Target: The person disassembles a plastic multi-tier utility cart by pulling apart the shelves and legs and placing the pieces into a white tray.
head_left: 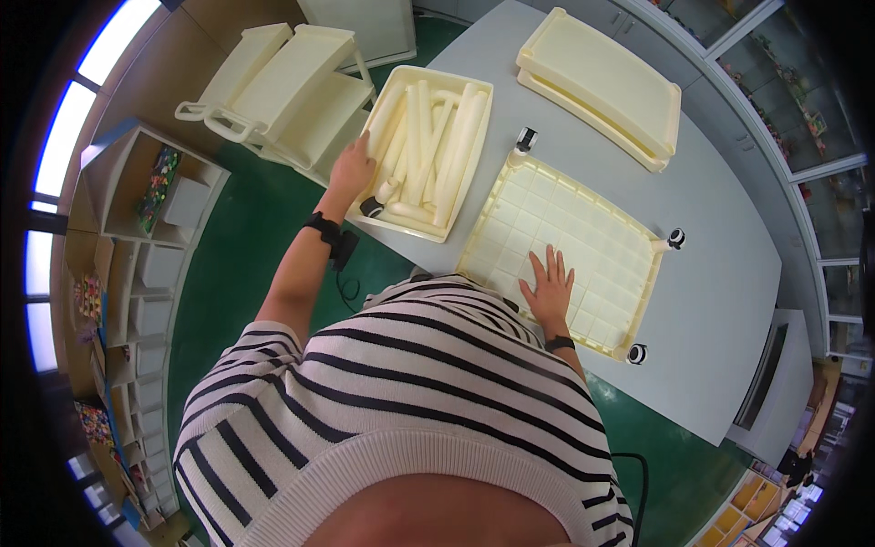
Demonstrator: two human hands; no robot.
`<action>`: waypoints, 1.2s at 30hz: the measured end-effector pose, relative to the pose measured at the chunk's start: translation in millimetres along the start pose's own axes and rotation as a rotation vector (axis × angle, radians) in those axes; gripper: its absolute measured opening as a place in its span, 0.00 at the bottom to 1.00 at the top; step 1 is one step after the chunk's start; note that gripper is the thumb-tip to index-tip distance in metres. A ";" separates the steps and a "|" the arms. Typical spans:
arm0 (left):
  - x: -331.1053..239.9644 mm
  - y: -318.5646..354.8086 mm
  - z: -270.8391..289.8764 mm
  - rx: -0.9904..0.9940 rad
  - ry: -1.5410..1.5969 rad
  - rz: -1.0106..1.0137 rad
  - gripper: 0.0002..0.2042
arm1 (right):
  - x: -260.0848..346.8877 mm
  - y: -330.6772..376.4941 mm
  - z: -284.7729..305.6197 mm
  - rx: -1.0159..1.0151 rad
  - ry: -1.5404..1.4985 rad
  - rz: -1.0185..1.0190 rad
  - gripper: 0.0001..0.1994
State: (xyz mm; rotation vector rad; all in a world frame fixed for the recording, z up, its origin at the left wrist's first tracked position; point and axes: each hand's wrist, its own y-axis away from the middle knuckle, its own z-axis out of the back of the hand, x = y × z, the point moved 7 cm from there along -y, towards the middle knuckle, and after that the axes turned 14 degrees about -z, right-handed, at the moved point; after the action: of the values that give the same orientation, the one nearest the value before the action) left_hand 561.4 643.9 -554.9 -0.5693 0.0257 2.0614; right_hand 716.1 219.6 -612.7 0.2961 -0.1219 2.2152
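At the left edge of a deep cream tray [486, 109], my left hand [354, 170] is closed on the rim, its index finger pointing forward and the other fingers partly hidden. Several cream plastic tubes [425, 137] lie in that tray, along with a black-and-white caster [372, 207] at its near left corner. To the right, a cream shelf panel [583, 232] lies with its ribbed grid side up. My right hand [550, 284] rests open on its near part, fingers spread. Casters stand at its far left corner [526, 139], far right corner [674, 239] and near right corner [637, 353]; my body hides the other corner.
Stacked cream shelf panels [602, 82] lie at the far side of the grey table [711, 301]. A cream trolley [292, 82] stands on the green floor left of the table. Shelving [150, 264] lines the left, and glass-fronted cabinets [784, 91] the right.
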 end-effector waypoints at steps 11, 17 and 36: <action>-22.9 9.6 -22.8 -0.104 -0.063 -0.203 0.26 | 0.0 0.3 -2.7 0.015 -0.003 -0.003 0.28; -35.5 1.2 -79.1 0.507 -0.138 -0.092 0.33 | 0.8 0.4 -3.2 -0.005 -0.013 0.016 0.28; -269.5 -97.9 -191.4 0.420 -1.266 -1.369 0.18 | -35.9 -74.7 -17.6 -0.121 -0.027 -0.550 0.34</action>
State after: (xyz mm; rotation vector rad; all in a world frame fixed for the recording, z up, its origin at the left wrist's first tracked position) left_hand 830.6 432.5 -596.1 0.8580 -0.5086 0.7042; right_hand 793.2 241.4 -640.1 0.2561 -0.1663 1.6520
